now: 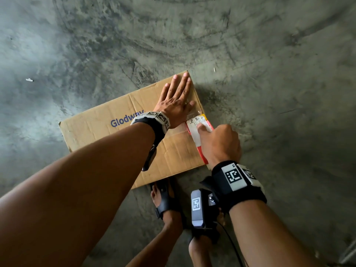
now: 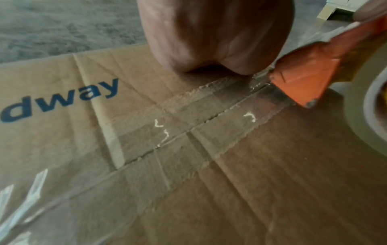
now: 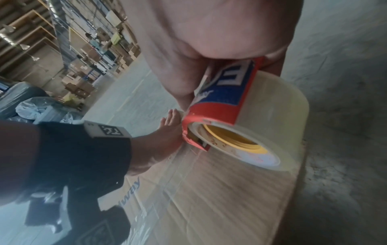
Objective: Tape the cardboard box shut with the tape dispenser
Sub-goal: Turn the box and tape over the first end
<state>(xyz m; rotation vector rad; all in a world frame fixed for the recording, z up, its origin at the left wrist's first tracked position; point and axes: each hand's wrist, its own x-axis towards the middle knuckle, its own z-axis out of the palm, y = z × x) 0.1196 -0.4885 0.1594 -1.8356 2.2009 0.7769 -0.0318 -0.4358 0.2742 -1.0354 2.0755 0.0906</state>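
Observation:
A brown cardboard box (image 1: 96,130) printed "Glodway" lies flat on the concrete floor, flaps closed. My left hand (image 1: 176,99) presses flat on its far right top with straight fingers, over clear tape (image 2: 209,122) laid along the centre seam. My right hand (image 1: 219,144) grips the red and white tape dispenser (image 1: 198,130) at the box's right edge, thumb on top. In the right wrist view the dispenser (image 3: 222,99) carries a large clear tape roll (image 3: 278,126). The left wrist view shows the dispenser's orange front (image 2: 303,79) touching the tape on the seam.
My feet in black sandals (image 1: 165,201) stand just behind the box's near edge. Bare concrete floor (image 1: 192,35) surrounds the box. Warehouse shelving with cartons (image 3: 94,54) and wrapped bundles (image 3: 31,106) stand far off.

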